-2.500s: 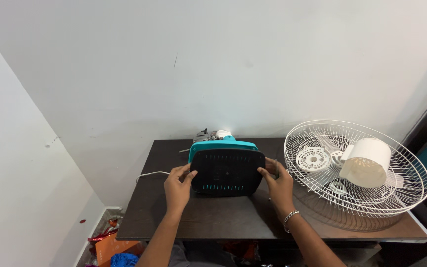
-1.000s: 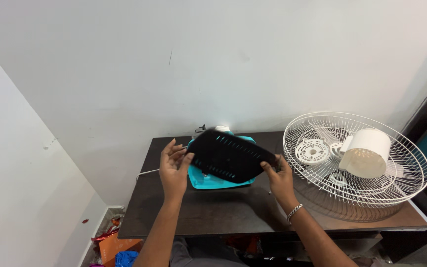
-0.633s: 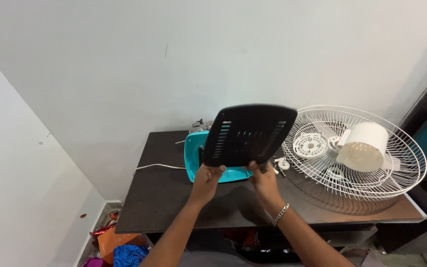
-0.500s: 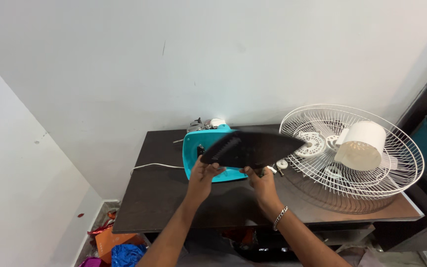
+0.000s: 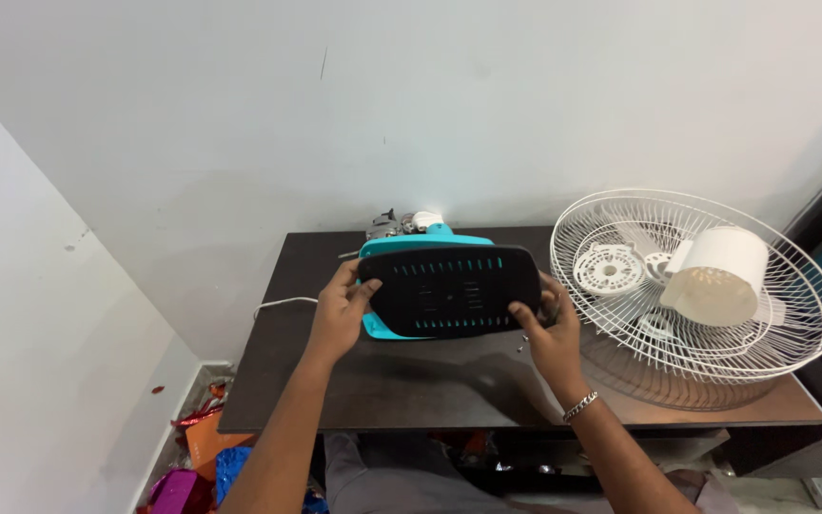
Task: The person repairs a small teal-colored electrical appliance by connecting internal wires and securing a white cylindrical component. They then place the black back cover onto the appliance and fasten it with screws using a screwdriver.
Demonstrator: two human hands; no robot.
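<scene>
A black slotted plastic cover [image 5: 449, 290] is held flat above a teal fan base [image 5: 409, 247] on a dark table [image 5: 401, 381]. My left hand [image 5: 340, 309] grips the cover's left edge, thumb on top. At the cover's right edge my right hand [image 5: 549, 328] holds it, with a chain bracelet on that wrist. The teal base shows only at its back rim and lower left corner; the cover hides the rest. Small metal motor parts [image 5: 400, 223] stick up behind the base.
A white wire fan guard [image 5: 801, 314] with a white motor housing [image 5: 720, 274] lies on the table's right side. A white cord [image 5: 283, 303] runs off the left edge. Colourful wrappers [image 5: 197, 457] lie on the floor at lower left. A wall stands close behind.
The cover was lifted off the teal base, tipped up and turned in both hands, and is now lowered flat over the base again.
</scene>
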